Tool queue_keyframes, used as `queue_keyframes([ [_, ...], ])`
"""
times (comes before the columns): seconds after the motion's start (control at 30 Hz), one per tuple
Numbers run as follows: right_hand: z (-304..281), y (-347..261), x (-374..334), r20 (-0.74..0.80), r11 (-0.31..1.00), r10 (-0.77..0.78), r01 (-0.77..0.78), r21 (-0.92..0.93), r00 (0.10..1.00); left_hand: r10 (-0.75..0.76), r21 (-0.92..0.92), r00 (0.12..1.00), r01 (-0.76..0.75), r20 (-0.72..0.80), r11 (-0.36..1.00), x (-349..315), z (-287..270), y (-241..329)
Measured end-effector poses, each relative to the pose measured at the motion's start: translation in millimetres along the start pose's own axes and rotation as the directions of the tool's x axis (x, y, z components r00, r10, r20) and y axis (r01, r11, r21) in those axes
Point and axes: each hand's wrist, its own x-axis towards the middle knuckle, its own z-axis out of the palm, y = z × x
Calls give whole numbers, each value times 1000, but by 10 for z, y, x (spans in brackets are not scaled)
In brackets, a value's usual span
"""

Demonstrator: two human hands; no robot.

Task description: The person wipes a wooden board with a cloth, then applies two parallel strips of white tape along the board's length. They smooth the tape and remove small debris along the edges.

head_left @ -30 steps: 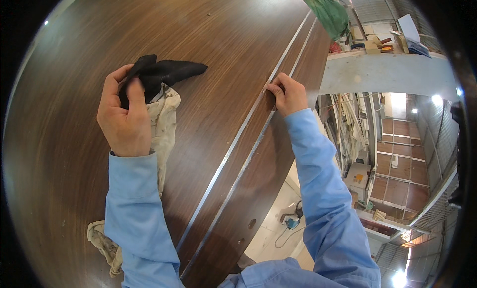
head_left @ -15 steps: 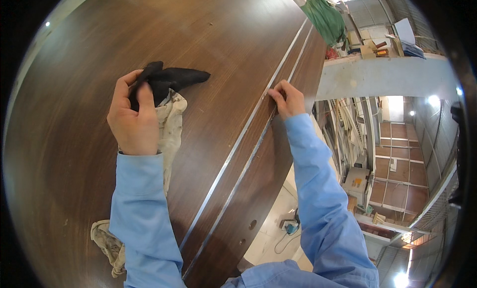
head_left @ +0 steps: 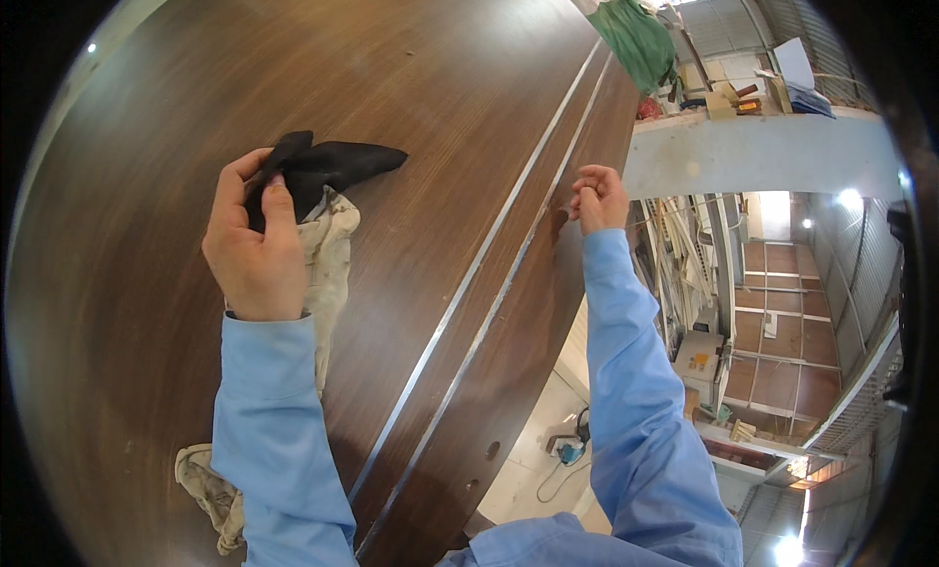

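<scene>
My left hand (head_left: 256, 244) grips a black cloth (head_left: 337, 164), thumb and fingers pinching its folded left end. Just under it, a crumpled off-white cloth (head_left: 331, 249) lies on the dark brown wood-grain panel (head_left: 445, 107), partly hidden by my hand and sleeve. Two silvery strips (head_left: 460, 291) run lengthwise along the panel, to the right of the cloths. Beyond the right-hand strip, close to the panel's right edge, my right hand (head_left: 599, 200) is closed with curled fingers. Whether it holds anything small cannot be seen.
Another off-white cloth (head_left: 210, 494) lies by my left forearm. Two round holes pierce the panel's near right end. A blue corded tool (head_left: 567, 448) rests below the right edge. Farther off are a green cloth (head_left: 634, 41) and a pale beam (head_left: 763, 156) with clutter on top.
My right hand has left the strips and moved right, toward the panel's edge, its fingers curled in. My left hand keeps hold of the black cloth and has shifted slightly left.
</scene>
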Motion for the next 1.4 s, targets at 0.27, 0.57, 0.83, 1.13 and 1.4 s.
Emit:
queue_keyframes([
  [0.27, -53, -54, 4, 175, 953, 127, -71, -296, 976, 13, 24, 1000, -13, 14, 1000, 24, -9, 25],
  [0.57, -9, -504, -1019, 559, 712, 97, -449, 539, 824, 33, -110, 998, -28, 51, 994, 57, -37, -81],
  [0.83, 311, -1198, -2138, 577, 582, -109, -419, 697, 809, -165, -565, 884, 412, 436, 715, -898, 82, 609],
  [1.13, -7, -1464, -3138, 600, 685, -26, -423, 593, 800, -265, -533, 945, 327, 192, 781, -2021, 58, 610],
  [1.4, -939, -1653, -3602, 517, 781, -329, -80, 620, 790, -291, -535, 837, 525, 462, 662, -2489, -488, 1281],
])
